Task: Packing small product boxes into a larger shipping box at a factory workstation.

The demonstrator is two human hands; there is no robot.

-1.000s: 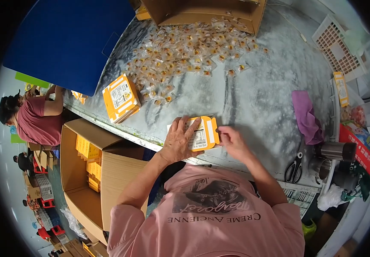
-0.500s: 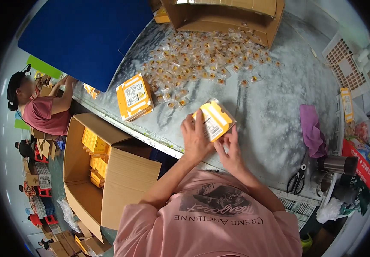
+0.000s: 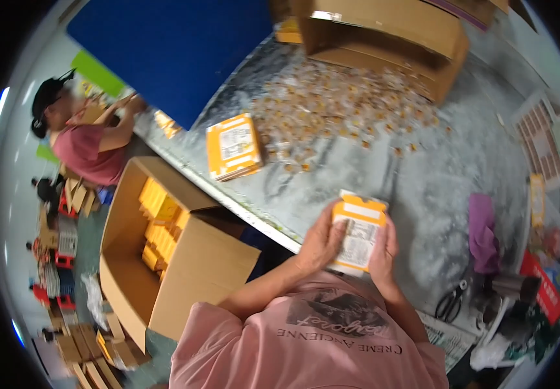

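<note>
Near the front edge of the table I hold an orange-and-white flat carton (image 3: 361,235) with a printed white panel facing up. My left hand (image 3: 322,241) is closed on its left side, thumb lying over the front. Along the right side my right hand (image 3: 383,251) grips it, fingers partly hidden behind. A stack of like flat cartons (image 3: 233,148) rests on the table to the left. Beyond my hands spreads a heap of small clear packets (image 3: 341,104) with orange-brown contents.
A cardboard box (image 3: 390,40) lies on its side behind the packets. At the left stands an open cardboard box (image 3: 202,279) of yellow cartons. A purple cloth (image 3: 483,233) and black scissors (image 3: 450,301) lie at the right. Another person (image 3: 92,146) works at far left.
The carton has turned from tilted to nearly upright and come closer to me. My right hand has shifted up along its right side. The whole view has swung round.
</note>
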